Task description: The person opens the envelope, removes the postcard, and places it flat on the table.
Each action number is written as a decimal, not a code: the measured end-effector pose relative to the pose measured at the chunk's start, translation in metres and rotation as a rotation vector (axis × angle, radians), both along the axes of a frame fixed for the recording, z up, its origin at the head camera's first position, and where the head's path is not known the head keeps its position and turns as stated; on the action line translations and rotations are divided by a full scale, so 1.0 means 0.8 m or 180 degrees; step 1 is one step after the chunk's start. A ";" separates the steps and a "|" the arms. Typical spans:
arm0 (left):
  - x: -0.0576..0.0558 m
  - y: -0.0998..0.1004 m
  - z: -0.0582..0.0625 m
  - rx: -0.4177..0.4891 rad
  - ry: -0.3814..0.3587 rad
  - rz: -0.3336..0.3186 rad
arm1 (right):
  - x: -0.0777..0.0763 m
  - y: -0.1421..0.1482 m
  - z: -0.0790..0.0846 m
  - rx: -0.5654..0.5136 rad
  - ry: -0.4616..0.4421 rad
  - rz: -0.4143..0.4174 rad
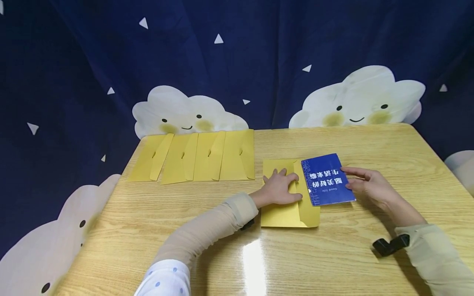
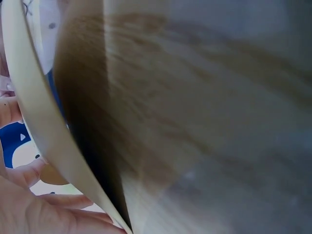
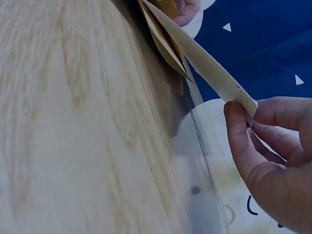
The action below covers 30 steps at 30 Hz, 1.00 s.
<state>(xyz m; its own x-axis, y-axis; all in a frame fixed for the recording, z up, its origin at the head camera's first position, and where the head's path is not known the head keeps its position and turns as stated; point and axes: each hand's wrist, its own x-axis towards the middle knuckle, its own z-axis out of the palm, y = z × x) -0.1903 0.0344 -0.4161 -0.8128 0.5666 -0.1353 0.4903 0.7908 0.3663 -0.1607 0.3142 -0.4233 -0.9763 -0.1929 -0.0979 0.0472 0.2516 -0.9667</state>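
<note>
My left hand (image 1: 280, 188) rests on a yellow envelope (image 1: 279, 216), fingers spread across its face and thumb reaching toward the flap. In the left wrist view, the fingers (image 2: 44, 214) lie along the envelope's raised edge (image 2: 46, 126). My right hand (image 1: 374, 189) pinches the right edge of a blue booklet (image 1: 327, 181) with white lettering that appears upside down. The booklet's left part overlaps the envelope's flap side in the head view. From the right wrist, the booklet (image 3: 214, 68) is tilted above the table, its far end at the envelope's gaping edge (image 3: 163, 41).
Several yellow envelopes (image 1: 209, 156) lie in a row at the table's back left, some overlapping. The wooden table (image 1: 148, 238) meets a dark blue curtain (image 1: 237, 61) with white clouds behind it. Black wrist camera mount (image 1: 390, 245) sits by the right sleeve.
</note>
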 end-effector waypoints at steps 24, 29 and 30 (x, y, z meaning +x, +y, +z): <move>0.005 -0.002 0.008 -0.0637 0.0189 -0.0173 | -0.002 0.012 0.010 0.0010 -0.0109 -0.0205; 0.004 -0.022 0.015 -0.0529 0.0484 -0.0342 | -0.001 0.016 0.011 -0.0020 -0.0109 -0.0250; 0.004 -0.026 0.016 -0.0505 0.0527 -0.0378 | 0.000 0.016 0.011 -0.0067 -0.0109 -0.0253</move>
